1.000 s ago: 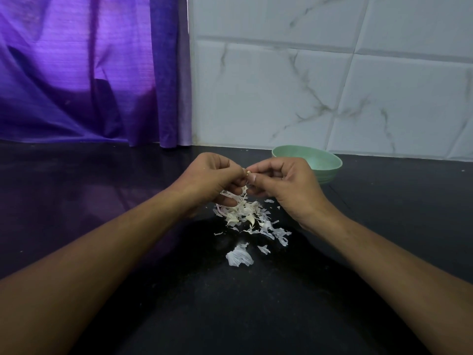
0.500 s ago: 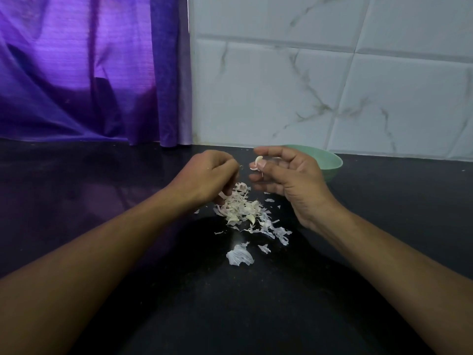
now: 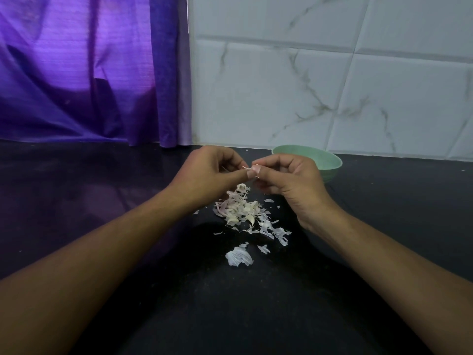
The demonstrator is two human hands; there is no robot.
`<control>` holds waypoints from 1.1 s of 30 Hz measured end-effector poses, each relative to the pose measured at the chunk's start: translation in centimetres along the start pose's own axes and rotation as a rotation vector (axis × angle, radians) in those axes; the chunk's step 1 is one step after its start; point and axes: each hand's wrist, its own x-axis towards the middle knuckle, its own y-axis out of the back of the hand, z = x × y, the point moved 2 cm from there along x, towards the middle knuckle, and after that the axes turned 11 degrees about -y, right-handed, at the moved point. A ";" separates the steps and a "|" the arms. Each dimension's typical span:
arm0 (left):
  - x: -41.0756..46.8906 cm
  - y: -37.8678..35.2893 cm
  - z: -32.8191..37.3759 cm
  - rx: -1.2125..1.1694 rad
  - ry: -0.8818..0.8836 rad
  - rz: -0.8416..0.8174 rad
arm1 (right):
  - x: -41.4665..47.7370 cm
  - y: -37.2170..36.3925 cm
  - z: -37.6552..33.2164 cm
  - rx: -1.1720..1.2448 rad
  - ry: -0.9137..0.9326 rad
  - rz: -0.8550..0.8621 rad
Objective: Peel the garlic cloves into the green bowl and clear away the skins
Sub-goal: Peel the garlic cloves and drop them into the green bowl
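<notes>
Okay, the near edge of the counter (image 3: 230, 316) is dark stone, with both forearms coming in over it. Further in, one big skin flake (image 3: 239, 257) lies alone, apart from the main skin pile (image 3: 240, 208) at the middle of the counter. Small scraps are scattered off the pile's right side. Some pale lumps in the pile could be unpeeled cloves, can't tell.

Just above and behind the pile, the left hand (image 3: 210, 172) and right hand (image 3: 289, 180) meet fingertip to fingertip. Both have curled fingers and both pinch one small garlic clove (image 3: 252, 170) between thumb and forefinger. The clove is held in the air, clear of the pile.

The green bowl (image 3: 330, 165) sits behind the right hand near the back edge of the counter, partly hidden by it; its contents are not visible. Beyond are a tiled wall (image 3: 307, 85) on the right and a purple curtain (image 3: 89, 73) on the left.

Step in hand, my judgement: stripping skin off this clove. To do it well:
- Hold the clove steady with one hand.
- Catch a loose skin edge with the other thumbnail and peel along its length.
- Drop the skin on the pile, not in the bowl.
- Check that no papery bits cling before the clove goes to the bowl.

The skins are not yet cleared.
</notes>
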 end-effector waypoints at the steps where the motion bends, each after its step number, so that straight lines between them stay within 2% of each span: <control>1: 0.1 0.0 0.0 0.000 -0.009 0.019 | 0.0 0.1 -0.1 -0.023 0.006 0.002; 4: 0.4 0.2 -0.2 -0.046 0.002 0.025 | 0.1 0.3 -0.1 -0.091 -0.001 -0.007; 11: 0.4 0.2 -0.3 -0.195 0.069 -0.082 | 0.2 0.3 -0.1 -0.098 -0.040 -0.062; 19: 0.1 -0.5 0.2 -0.513 0.112 -0.115 | 0.3 -0.2 -0.2 0.182 -0.216 -0.232; 25: 0.2 -0.9 0.8 -0.696 0.123 -0.124 | 0.1 -0.5 -1.0 0.302 -0.259 -0.321; 27: 0.2 -0.9 0.6 -0.589 0.072 -0.109 | 0.0 -0.6 -1.0 0.308 -0.274 -0.307; 31: 0.3 -0.6 -0.5 0.000 -0.162 -0.045 | 0.0 -0.9 -0.1 0.342 -0.342 -0.248; 33: 0.3 -0.5 -0.8 0.188 -0.254 -0.027 | -0.1 -1.0 0.1 0.359 -0.359 -0.202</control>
